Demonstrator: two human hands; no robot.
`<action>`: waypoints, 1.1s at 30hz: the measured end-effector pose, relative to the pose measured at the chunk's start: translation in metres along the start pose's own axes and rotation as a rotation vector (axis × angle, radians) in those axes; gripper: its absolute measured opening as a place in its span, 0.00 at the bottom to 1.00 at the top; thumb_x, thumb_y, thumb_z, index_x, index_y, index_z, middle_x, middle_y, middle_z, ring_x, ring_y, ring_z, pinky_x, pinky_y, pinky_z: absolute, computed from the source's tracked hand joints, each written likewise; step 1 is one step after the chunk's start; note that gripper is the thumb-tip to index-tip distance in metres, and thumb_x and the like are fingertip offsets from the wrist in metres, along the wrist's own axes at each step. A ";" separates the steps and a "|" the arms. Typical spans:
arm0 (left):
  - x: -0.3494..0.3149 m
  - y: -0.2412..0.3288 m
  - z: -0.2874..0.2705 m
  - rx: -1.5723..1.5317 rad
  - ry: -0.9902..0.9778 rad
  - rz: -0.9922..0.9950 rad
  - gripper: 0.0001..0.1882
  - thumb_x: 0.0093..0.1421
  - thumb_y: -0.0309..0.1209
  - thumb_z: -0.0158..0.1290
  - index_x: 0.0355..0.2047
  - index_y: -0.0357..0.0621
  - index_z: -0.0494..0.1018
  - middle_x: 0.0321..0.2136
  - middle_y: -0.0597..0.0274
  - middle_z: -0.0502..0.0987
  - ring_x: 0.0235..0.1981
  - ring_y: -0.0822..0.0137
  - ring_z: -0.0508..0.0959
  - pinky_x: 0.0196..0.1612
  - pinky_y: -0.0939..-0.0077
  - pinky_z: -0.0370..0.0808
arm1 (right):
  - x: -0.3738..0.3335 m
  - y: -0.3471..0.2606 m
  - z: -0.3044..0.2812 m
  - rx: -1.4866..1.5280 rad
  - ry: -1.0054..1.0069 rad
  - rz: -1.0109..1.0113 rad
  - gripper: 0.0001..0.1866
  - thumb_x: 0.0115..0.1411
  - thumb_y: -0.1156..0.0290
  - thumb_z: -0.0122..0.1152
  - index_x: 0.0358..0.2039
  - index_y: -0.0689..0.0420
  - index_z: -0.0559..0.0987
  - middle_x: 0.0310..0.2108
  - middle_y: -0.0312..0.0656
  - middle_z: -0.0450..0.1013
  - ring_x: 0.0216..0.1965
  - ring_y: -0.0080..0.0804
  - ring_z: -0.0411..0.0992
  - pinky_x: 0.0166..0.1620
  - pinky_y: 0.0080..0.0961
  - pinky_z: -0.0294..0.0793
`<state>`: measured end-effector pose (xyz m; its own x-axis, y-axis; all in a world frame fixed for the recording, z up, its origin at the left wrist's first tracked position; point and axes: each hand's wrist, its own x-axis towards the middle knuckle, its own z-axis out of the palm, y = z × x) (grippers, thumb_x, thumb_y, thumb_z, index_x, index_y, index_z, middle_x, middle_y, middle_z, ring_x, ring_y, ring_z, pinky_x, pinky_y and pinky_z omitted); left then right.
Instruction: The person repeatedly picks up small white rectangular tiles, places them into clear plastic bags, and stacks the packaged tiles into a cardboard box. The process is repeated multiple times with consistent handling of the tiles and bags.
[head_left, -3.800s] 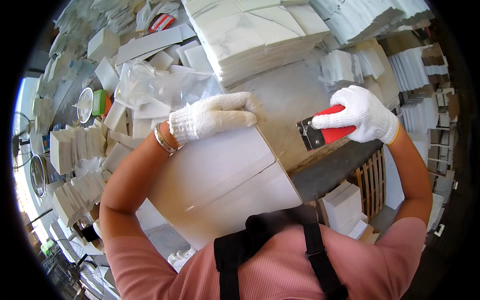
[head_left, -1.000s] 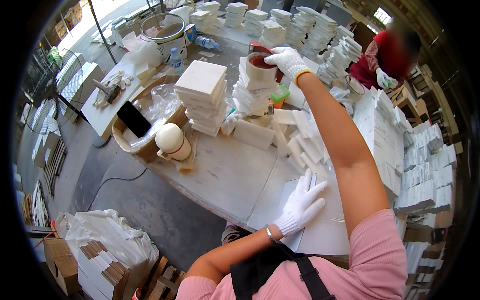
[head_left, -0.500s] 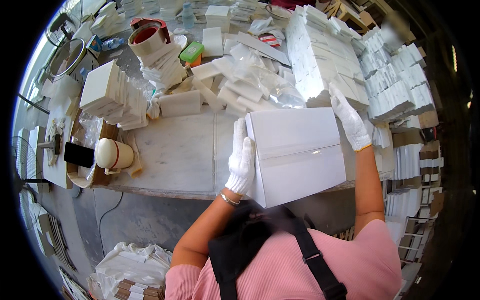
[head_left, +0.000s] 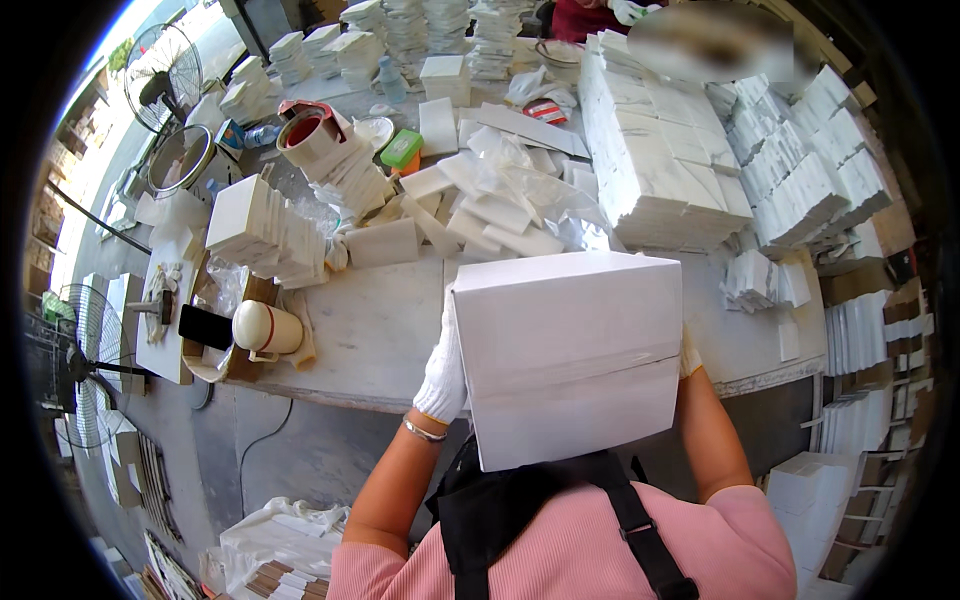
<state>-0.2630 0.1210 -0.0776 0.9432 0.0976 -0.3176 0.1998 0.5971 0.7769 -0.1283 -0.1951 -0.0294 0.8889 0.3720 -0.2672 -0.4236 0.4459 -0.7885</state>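
A closed white cardboard box (head_left: pixel 572 335) is held up in front of my chest, over the table's near edge. A strip of clear tape runs across the middle of its facing side. My left hand (head_left: pixel 443 370), in a white knitted glove, presses against the box's left side; its fingertips are partly hidden by the box. At the right side sits my gloved right hand (head_left: pixel 689 356), mostly hidden behind the box with only its wrist end showing. Between them the two hands carry the box.
The pale stone table (head_left: pixel 385 345) holds loose white tiles (head_left: pixel 500 205), a large tile stack (head_left: pixel 660 150), a tape dispenser (head_left: pixel 310 130), a green box (head_left: pixel 402 149), a cream jug (head_left: pixel 268 327) and a black phone (head_left: pixel 205 327). Beyond the table a person's gloved hand (head_left: pixel 632 12) shows.
The box has come up and nearer to me, its facing side more upright. My right hand has gone from open beside the box to its right side, mostly out of sight. The view has shifted.
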 end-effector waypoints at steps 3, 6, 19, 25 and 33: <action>-0.028 0.094 0.042 -0.192 -0.128 0.379 0.36 0.74 0.58 0.30 0.76 0.58 0.39 0.74 0.64 0.45 0.71 0.63 0.55 0.71 0.62 0.55 | 0.000 -0.029 0.070 0.094 -0.297 -0.300 0.24 0.71 0.53 0.51 0.60 0.54 0.73 0.64 0.46 0.65 0.64 0.36 0.64 0.63 0.34 0.69; -0.055 0.135 0.038 -0.130 0.061 0.505 0.45 0.69 0.65 0.35 0.75 0.53 0.39 0.74 0.61 0.46 0.71 0.62 0.55 0.71 0.61 0.56 | 0.015 -0.045 0.112 0.222 -0.590 -0.437 0.14 0.70 0.55 0.53 0.41 0.51 0.80 0.61 0.46 0.69 0.59 0.39 0.68 0.58 0.39 0.71; -0.111 0.082 -0.010 0.345 0.336 0.322 0.43 0.67 0.32 0.53 0.75 0.43 0.41 0.73 0.54 0.50 0.73 0.63 0.50 0.72 0.70 0.47 | 0.035 0.011 0.115 -0.965 -0.397 0.067 0.44 0.60 0.47 0.62 0.67 0.64 0.63 0.61 0.53 0.69 0.62 0.41 0.67 0.64 0.32 0.64; -0.112 0.100 -0.038 0.489 0.387 0.246 0.31 0.64 0.30 0.52 0.66 0.32 0.62 0.58 0.58 0.72 0.58 0.68 0.70 0.62 0.74 0.64 | 0.056 -0.009 0.123 -1.147 -0.495 0.050 0.34 0.56 0.57 0.69 0.57 0.66 0.74 0.46 0.49 0.79 0.48 0.36 0.76 0.54 0.30 0.73; -0.198 0.016 -0.099 -0.209 0.487 0.157 0.29 0.56 0.26 0.56 0.59 0.32 0.66 0.54 0.50 0.75 0.56 0.56 0.75 0.59 0.64 0.72 | 0.076 0.014 0.052 -0.647 -0.342 0.427 0.23 0.56 0.65 0.69 0.50 0.63 0.80 0.40 0.39 0.79 0.39 0.24 0.76 0.39 0.24 0.74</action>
<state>-0.4727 0.1905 -0.0559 0.7156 0.5260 -0.4597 -0.0375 0.6861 0.7266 -0.0758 -0.1185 -0.0322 0.5294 0.6747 -0.5143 -0.4356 -0.3041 -0.8472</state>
